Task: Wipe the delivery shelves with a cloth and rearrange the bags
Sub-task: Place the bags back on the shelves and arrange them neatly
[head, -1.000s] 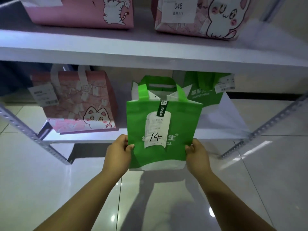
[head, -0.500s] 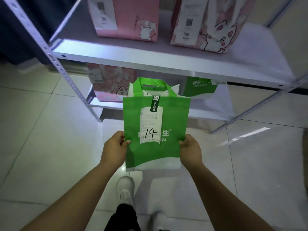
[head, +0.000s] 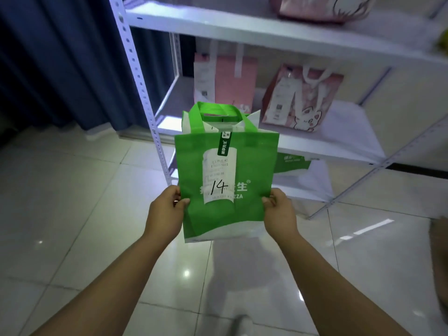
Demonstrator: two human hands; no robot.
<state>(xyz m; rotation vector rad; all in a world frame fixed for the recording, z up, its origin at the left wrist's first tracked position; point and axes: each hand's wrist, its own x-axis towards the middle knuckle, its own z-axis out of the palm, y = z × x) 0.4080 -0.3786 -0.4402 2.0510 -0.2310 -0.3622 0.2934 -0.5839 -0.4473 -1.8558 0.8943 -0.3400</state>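
Observation:
I hold a green and white bag (head: 247, 166) with a receipt marked 14 upright in the air in front of the white shelf unit (head: 339, 139). My left hand (head: 164, 212) pinches its lower left edge and my right hand (head: 281, 212) pinches its lower right edge. Two pink cat bags (head: 229, 83) (head: 305, 98) stand on the middle shelf behind it. A second green bag (head: 293, 162) sits on the bottom shelf, mostly hidden by the one I hold. No cloth is in view.
A perforated white upright (head: 143, 93) runs down just left of the bag. Dark blue curtains (head: 55, 59) hang at the left. Another pink bag (head: 322, 8) sits on the top shelf. Glossy white floor tiles (head: 72, 214) spread below.
The bag has come up and away from the bottom shelf, still held by both hands. My view has risen and swung left, so the middle shelf and the curtain now show.

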